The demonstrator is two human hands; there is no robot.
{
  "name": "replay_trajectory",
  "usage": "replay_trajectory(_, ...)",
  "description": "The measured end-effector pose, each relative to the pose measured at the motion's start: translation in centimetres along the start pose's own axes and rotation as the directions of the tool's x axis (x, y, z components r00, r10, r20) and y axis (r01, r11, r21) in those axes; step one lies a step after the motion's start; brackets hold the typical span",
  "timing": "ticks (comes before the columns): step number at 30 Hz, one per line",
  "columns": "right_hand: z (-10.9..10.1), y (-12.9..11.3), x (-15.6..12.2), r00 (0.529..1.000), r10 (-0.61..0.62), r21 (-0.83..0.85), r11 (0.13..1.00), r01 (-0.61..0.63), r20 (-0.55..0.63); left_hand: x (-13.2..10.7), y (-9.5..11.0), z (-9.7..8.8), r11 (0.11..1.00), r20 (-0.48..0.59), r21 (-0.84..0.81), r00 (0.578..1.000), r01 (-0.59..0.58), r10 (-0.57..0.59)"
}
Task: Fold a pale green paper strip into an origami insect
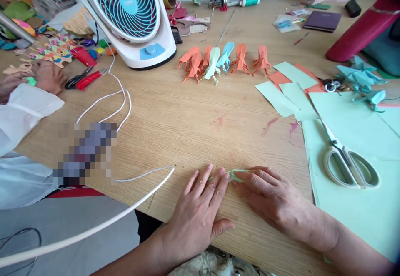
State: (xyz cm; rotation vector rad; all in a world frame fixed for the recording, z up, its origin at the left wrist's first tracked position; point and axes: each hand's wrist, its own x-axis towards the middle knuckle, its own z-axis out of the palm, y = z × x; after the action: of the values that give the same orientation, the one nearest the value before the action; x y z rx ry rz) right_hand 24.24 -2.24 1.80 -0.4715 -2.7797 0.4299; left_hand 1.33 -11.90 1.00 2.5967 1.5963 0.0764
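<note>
A small folded piece of light green paper (231,176) lies on the table near its front edge, mostly covered by my fingers. My left hand (197,212) is flat, its fingers stretched out, and the fingertips press the paper's left part. From the other side, my right hand (275,196) has its fingers bent together over the paper's right part. Just how the folds run is hidden. Farther back stand several folded paper insects, among them an orange one (240,58), a pale green one (213,64) and a blue one (225,57).
Scissors (346,163) rest on green paper sheets (350,217) at the right, near small cut pieces (278,99). A white fan (146,51) stands at the back left. A white cable (125,213) crosses the front left. Another person's hand (50,76) is at the far left.
</note>
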Motion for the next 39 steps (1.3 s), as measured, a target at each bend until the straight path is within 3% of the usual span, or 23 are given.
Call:
replay_trajectory(6, 0.4, 0.2, -0.4, 1.000, -0.013, 0.005, 1.000, 0.013, 0.022, 0.7, 1.1, 0.3, 0.995, -0.023, -0.051, 0.996, 0.088, -0.089)
replay_trajectory(12, 0.3, 0.1, -0.3, 1.000, 0.000, 0.019, 1.000, 0.000, 0.011, 1.0, 1.0, 0.2, 0.995, -0.006, -0.059, 0.997, 0.080, -0.081)
replay_trajectory(23, 1.3, -0.2, -0.8, 0.998, -0.034, -0.080, 0.996, 0.030, -0.047, 0.9, 0.9, 0.5, 0.998, 0.052, -0.001, 0.996, 0.067, -0.067)
replay_trajectory(29, 1.4, -1.3, -0.3, 0.995, -0.062, -0.226, 0.973, 0.042, -0.081, 1.1, 1.1, 0.4, 0.997, 0.044, 0.044, 0.997, 0.068, -0.070)
replay_trajectory(35, 2.0, -2.7, 0.1, 0.996, -0.005, -0.348, 0.937, -0.026, -0.087, 0.9, 1.3, 0.9, 0.996, 0.029, 0.051, 0.997, 0.074, -0.075)
replay_trajectory(39, 2.8, -3.3, 0.2, 0.990, 0.116, -0.346, 0.928, -0.137, -0.079, 0.6, 1.3, 1.2, 0.998, 0.023, 0.033, 0.998, 0.062, -0.063)
